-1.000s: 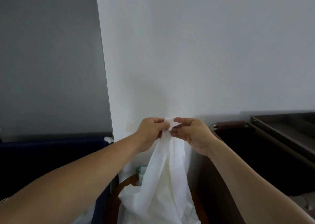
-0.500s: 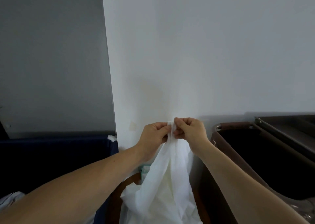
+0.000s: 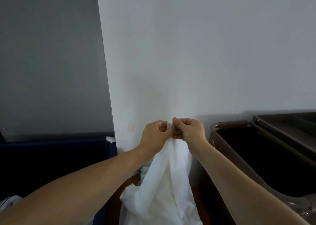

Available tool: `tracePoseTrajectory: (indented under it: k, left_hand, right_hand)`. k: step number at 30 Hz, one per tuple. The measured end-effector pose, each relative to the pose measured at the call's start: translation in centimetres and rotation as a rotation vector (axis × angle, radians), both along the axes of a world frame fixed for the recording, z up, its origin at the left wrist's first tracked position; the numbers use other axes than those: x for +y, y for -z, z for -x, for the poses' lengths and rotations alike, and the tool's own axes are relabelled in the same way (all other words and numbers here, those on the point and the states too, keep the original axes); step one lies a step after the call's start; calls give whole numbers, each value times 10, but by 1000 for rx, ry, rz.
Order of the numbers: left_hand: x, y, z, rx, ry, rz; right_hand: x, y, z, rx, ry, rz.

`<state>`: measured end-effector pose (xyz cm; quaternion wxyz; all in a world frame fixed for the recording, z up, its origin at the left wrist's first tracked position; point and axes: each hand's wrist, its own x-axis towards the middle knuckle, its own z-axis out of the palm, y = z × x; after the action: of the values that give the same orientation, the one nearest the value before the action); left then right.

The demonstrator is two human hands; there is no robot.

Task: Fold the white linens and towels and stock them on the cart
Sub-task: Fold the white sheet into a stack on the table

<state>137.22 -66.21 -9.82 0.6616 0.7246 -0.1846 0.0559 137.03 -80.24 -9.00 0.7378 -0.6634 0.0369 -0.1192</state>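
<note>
A thin white linen (image 3: 164, 187) hangs down in front of me from both hands, bunched and draped at the bottom of the view. My left hand (image 3: 156, 135) pinches its top edge between thumb and curled fingers. My right hand (image 3: 189, 132) pinches the same top edge right beside it, knuckles almost touching the left hand. Both arms are stretched forward toward a white wall. The linen's lower end runs out of view.
A brown cart (image 3: 227, 149) with a dark open bin stands at the right against the wall. A dark blue bin (image 3: 56, 154) stands at the left. A brown wooden surface (image 3: 130, 182) lies below the linen, and the white wall corner (image 3: 109, 105) is straight ahead.
Both hands have closed together on the linen's top edge, with its small corner flap now tucked between the thumbs. The view has shifted slightly.
</note>
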Motion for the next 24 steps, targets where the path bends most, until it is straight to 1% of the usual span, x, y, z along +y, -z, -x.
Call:
tracePoseTrajectory:
  k: [2,3,5,7,8,9,10,12,15,18,20,22,24]
  left_hand:
    - [-1,1,-1,3,-50,-21]
    - [0,0,-2,17,-62,-20]
    - [4,-5,-4,49,-65,4]
    - [8,-17,-10,44,-61,27]
    - [10,-27,-13,23,-65,28]
    - [12,-39,-15,-2,-67,34]
    - [12,-54,-18,-33,-63,49]
    - [11,-88,-25,-105,-67,89]
    - [10,-146,-41,-269,-161,120]
    - [16,-189,-54,-452,-288,16]
    - [23,-199,-63,-497,-354,-77]
    - [29,-199,-70,-500,-388,-128]
    - [30,-198,-73,-505,-386,-139]
  right_hand:
    - [-1,-2,2,-10,-4,49]
    - [-3,-3,2,-19,-1,112]
    - [-8,-6,1,-48,10,287]
    - [-16,-10,-1,-103,40,497]
    - [-19,-14,-2,-144,49,577]
    - [-20,-19,-2,-187,33,613]
    - [-20,-26,-1,-221,-11,588]
    - [-19,-39,-2,-259,-161,420]
    - [-14,-62,-4,-332,-308,257]
    - [-6,-88,-4,-356,-355,162]
    - [-3,-103,-4,-367,-361,110]
    - [-4,-111,-6,-378,-377,94]
    - [-2,-112,-7,-346,-403,160]
